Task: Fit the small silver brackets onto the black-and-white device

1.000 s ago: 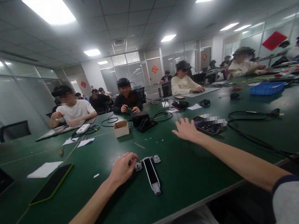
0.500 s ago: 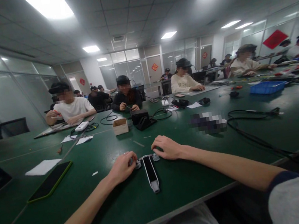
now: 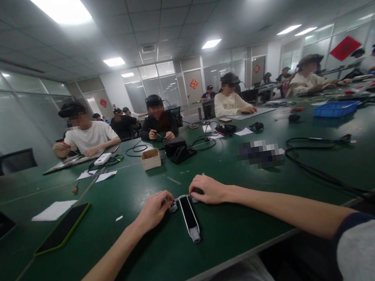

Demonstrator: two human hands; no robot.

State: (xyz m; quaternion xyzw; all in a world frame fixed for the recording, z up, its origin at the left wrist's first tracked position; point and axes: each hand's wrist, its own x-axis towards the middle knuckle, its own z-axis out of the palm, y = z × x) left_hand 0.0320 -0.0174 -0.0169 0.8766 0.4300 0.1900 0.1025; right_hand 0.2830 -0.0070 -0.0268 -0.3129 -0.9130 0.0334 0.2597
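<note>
A long, narrow piece (image 3: 190, 218) with a black face and a white frame lies on the green table in front of me, its tapered end towards me. At its far end, a small grey metal-looking part (image 3: 173, 207) sticks out to the left and a similar part (image 3: 194, 199) to the right. My left hand (image 3: 155, 209) is closed, its bent fingertips on the left part. From the other side, my right hand (image 3: 209, 188) curls its fingers down onto the right part and covers much of it.
A green-edged phone (image 3: 62, 229) and white paper (image 3: 54, 210) lie at left. Beyond my hands stand a small open box (image 3: 150, 159) and a black device (image 3: 176, 149). Black cables (image 3: 315, 168) and a blue tray (image 3: 335, 109) are at right. Several people sit across the table.
My right hand has come down slightly, its fingers now over the right grey part. The left hand has shifted a little right. The long piece stays in place.
</note>
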